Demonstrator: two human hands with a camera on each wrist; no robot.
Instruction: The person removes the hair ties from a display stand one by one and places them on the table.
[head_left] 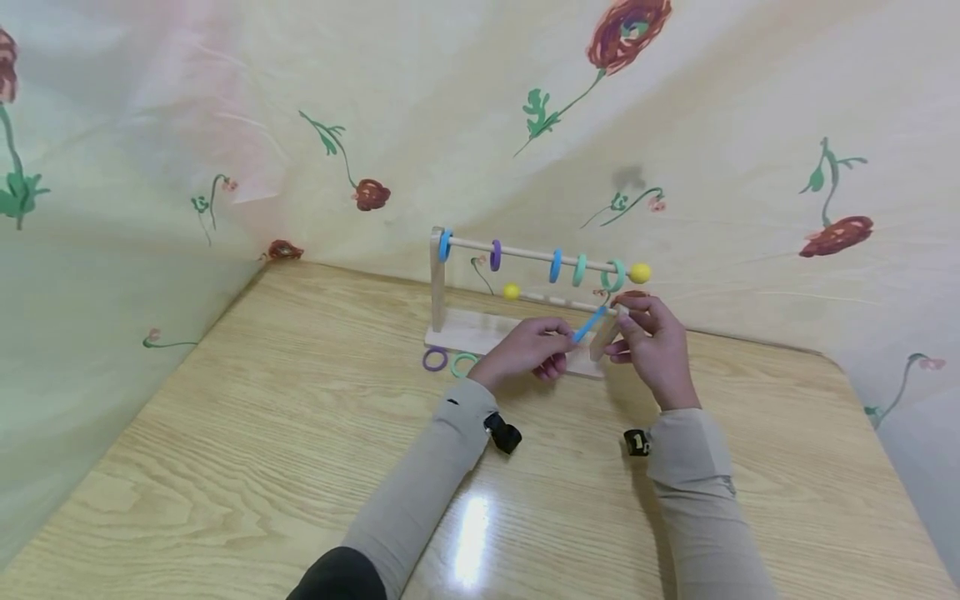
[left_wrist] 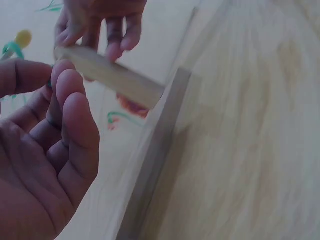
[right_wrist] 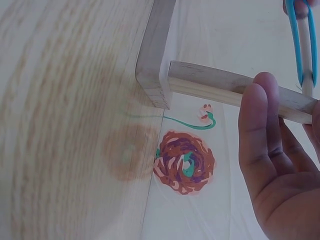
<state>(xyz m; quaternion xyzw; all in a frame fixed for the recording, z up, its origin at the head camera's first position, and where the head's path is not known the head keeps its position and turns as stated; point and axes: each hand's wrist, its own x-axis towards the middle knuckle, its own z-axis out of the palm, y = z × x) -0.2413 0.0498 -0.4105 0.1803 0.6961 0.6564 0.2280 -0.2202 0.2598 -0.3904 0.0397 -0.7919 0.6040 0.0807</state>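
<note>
My left hand (head_left: 528, 350) pinches the edge of a blue ring (head_left: 588, 326). In the right wrist view this blue ring (right_wrist: 295, 40) hangs around the lower wooden rod (right_wrist: 307, 85), close to the short post. My right hand (head_left: 656, 346) holds the upper end of that short right post (head_left: 602, 340), its fingers around the wood. The lower rod (head_left: 555, 300) runs left from the post to a yellow ball (head_left: 512, 291). Both posts rise from a flat wooden base (head_left: 468, 331).
Several blue, purple and green rings hang along the upper rod (head_left: 525, 252), which joins the tall left post (head_left: 438, 283) and ends in a yellow ball (head_left: 640, 273). A purple ring (head_left: 424, 361) and a green ring (head_left: 453, 367) lie before the base. Flowered cloth (head_left: 450, 125) hangs behind the table.
</note>
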